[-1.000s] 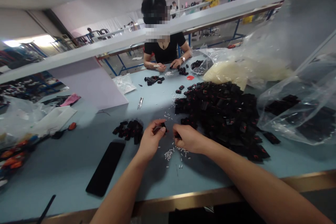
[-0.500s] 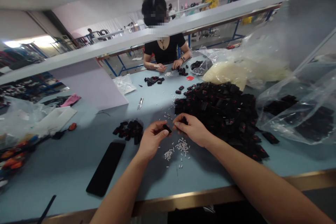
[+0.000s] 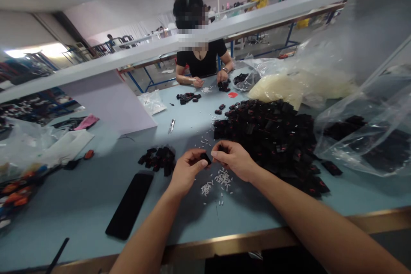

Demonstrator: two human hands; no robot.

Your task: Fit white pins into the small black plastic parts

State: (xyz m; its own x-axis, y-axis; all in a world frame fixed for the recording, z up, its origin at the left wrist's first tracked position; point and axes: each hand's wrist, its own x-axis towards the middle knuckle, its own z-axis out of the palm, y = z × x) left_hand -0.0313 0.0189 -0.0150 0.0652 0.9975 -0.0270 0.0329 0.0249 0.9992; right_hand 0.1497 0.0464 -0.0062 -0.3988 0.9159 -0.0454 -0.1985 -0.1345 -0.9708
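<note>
My left hand [image 3: 186, 170] is closed on a small black plastic part [image 3: 205, 158], pinched between thumb and fingers. My right hand [image 3: 234, 160] is closed in a pinch right beside it, fingertips meeting the part; what it holds is too small to make out. Both hands hover over a scatter of tiny white pieces [image 3: 218, 180] on the light blue table [image 3: 80, 197]. A big heap of black parts with red marks [image 3: 272, 137] lies just right of my hands. A smaller pile of black parts [image 3: 158, 158] sits to the left.
A black phone [image 3: 130, 205] lies flat at front left. Clear plastic bags [image 3: 362, 137] with black parts fill the right side, a bag of white material [image 3: 289, 85] behind. Scissors [image 3: 171, 125] lie mid-table. A person in a black shirt [image 3: 202, 62] works at the far end.
My right hand rose from the white pieces on the table and came up to my left hand's part. My left hand stayed nearly in place.
</note>
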